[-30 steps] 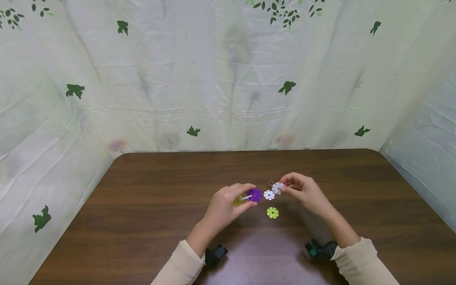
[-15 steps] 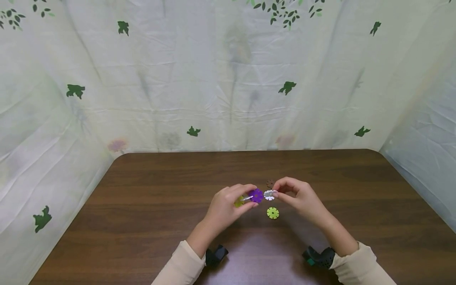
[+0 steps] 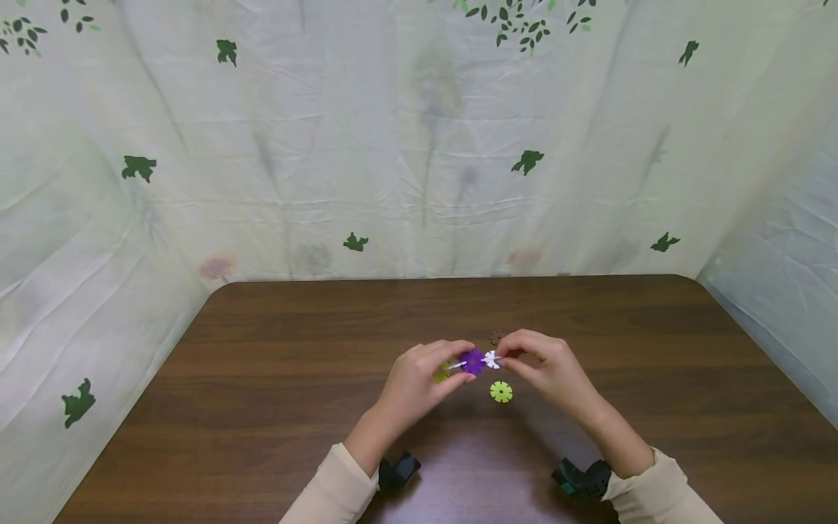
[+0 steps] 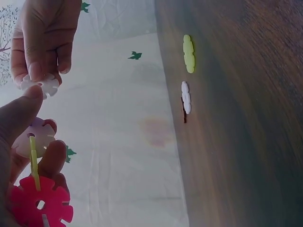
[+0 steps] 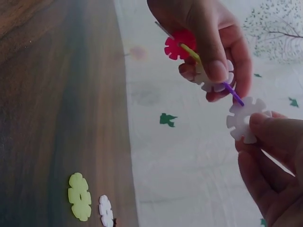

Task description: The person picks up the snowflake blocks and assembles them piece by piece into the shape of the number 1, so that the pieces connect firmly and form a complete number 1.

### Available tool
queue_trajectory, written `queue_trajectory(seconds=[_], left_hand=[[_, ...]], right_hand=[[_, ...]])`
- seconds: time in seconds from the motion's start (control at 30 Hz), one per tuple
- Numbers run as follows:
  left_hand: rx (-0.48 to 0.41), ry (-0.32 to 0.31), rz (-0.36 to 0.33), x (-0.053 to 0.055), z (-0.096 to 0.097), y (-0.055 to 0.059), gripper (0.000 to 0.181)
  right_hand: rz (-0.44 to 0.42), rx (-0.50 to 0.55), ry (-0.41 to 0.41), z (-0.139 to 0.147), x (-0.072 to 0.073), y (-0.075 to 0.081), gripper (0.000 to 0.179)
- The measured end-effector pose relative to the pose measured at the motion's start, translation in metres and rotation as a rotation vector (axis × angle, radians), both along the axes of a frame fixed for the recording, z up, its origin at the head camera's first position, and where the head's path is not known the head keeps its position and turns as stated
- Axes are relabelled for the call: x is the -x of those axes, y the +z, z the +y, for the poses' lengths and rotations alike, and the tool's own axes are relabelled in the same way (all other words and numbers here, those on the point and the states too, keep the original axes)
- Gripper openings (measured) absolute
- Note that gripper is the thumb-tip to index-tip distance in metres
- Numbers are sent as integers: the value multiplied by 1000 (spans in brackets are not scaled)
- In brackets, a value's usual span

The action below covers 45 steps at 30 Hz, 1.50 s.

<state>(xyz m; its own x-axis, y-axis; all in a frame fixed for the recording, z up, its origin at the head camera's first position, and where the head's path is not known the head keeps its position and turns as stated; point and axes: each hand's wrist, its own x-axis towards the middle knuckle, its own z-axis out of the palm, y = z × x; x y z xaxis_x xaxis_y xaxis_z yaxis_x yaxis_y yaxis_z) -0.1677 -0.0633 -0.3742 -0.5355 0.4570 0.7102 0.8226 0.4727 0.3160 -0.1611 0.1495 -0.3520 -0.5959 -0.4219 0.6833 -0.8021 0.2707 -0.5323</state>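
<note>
While the left grip (image 3: 417,374) holds chained multicoloured notched plastic discs (image 3: 473,362), the right grip (image 3: 548,364) pinches a notched white plastic disc (image 5: 242,120) at their three o'clock.

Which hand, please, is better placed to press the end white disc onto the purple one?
Likely the right hand: it pinches that white disc at the purple disc, while the left hand holds the linked discs.

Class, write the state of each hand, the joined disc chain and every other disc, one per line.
Left hand: pinching the disc chain.
Right hand: pinching the raised white disc.
Disc chain: slotted together, raised off the table.
Raised white disc: close to the purple disc; joined or not, cannot tell.
Yellow-green disc: lying on the table.
Loose white disc: lying on the table.
Brown disc: lying on the table, partly hidden.
</note>
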Motion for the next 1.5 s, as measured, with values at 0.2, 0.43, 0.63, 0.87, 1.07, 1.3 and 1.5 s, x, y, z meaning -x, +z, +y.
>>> queue_trajectory(seconds=[0.2, 0.43, 0.63, 0.87, 1.07, 1.3, 1.5], left_hand=[[-4, -46, -8, -1, 1, 1, 35], [8, -57, -9, -2, 0, 2, 34], [7, -38, -1, 1, -1, 1, 35], [-8, -33, 15, 3, -2, -1, 36], [15, -1, 2, 2, -3, -1, 37], [24, 1, -59, 2, -4, -1, 36], [64, 5, -110, 2, -6, -2, 32]], right_hand=[[40, 2, 10, 2, 5, -10, 25], [58, 7, 5, -2, 5, -13, 25], [35, 21, 22, -3, 4, -8, 33], [-10, 5, 35, -1, 2, -3, 28], [-122, 76, 65, -1, 0, -3, 23], [-321, 105, 31, -1, -2, -4, 16], [-535, 136, 44, 3, 6, -15, 12]])
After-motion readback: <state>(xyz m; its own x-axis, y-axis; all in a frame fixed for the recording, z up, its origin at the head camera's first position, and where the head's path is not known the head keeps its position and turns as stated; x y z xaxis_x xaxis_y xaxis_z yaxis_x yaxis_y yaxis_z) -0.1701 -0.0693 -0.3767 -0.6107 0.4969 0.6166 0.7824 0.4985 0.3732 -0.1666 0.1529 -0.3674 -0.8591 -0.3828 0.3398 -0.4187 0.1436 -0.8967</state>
